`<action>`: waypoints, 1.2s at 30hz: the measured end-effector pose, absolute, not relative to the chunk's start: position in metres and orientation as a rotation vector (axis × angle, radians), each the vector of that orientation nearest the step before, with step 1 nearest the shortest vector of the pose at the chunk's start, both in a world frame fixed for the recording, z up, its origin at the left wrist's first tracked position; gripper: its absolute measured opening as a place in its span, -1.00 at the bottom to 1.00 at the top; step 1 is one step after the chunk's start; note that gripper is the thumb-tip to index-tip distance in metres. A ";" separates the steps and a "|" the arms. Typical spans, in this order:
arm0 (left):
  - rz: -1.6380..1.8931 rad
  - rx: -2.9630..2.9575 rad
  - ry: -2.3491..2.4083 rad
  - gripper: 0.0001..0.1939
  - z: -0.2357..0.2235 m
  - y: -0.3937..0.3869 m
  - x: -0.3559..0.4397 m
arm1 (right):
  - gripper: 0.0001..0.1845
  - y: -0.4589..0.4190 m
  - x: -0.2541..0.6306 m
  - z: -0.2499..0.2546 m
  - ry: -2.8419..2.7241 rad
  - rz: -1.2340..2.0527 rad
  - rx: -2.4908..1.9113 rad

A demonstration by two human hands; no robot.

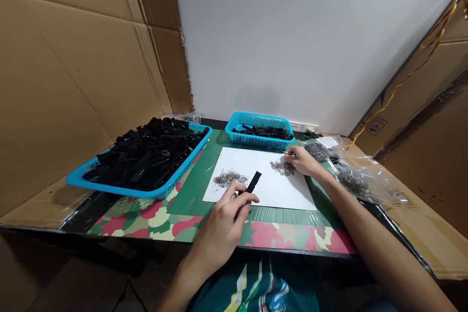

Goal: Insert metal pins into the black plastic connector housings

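My left hand (234,209) grips a flat black plastic strip (254,182), whose far end sticks up past the fingers above a white sheet (266,193). At the sheet's far right corner, my right hand (300,160) is closed in a pinch. Something thin and dark shows at its fingertips, too small to name. Just beside that hand lies a pile of small metal pieces (281,167), like tiny wire springs or pins. A second pile of small metal pieces (229,178) lies on the left of the sheet, beyond my left hand.
A large blue basket (171,189) heaped with black strips stands at left. A smaller blue basket (258,142) with black parts stands at the back. Clear plastic bags (353,183) of metal pieces lie at right. Cardboard walls (73,58) flank the table; a yellow wire (397,90) hangs at right.
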State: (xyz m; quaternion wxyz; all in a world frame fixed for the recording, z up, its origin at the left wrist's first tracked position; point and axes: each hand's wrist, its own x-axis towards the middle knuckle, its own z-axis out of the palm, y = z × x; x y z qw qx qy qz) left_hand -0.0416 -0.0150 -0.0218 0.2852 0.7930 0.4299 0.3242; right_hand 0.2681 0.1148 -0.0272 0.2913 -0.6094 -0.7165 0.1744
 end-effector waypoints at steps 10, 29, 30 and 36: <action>0.896 2.094 1.167 -0.69 -0.020 -0.016 -0.041 | -0.81 0.098 0.262 -0.010 -2.006 0.421 -1.499; 0.961 1.964 1.173 -0.73 -0.020 -0.012 -0.037 | -0.81 0.072 0.242 0.004 -1.721 0.964 -1.117; 0.975 1.932 1.170 -0.74 -0.020 -0.011 -0.036 | -0.80 0.070 0.235 0.003 -1.691 1.036 -1.075; 0.993 1.805 1.174 -0.72 -0.016 -0.001 -0.031 | -0.77 0.049 0.195 0.000 -1.623 1.290 -0.849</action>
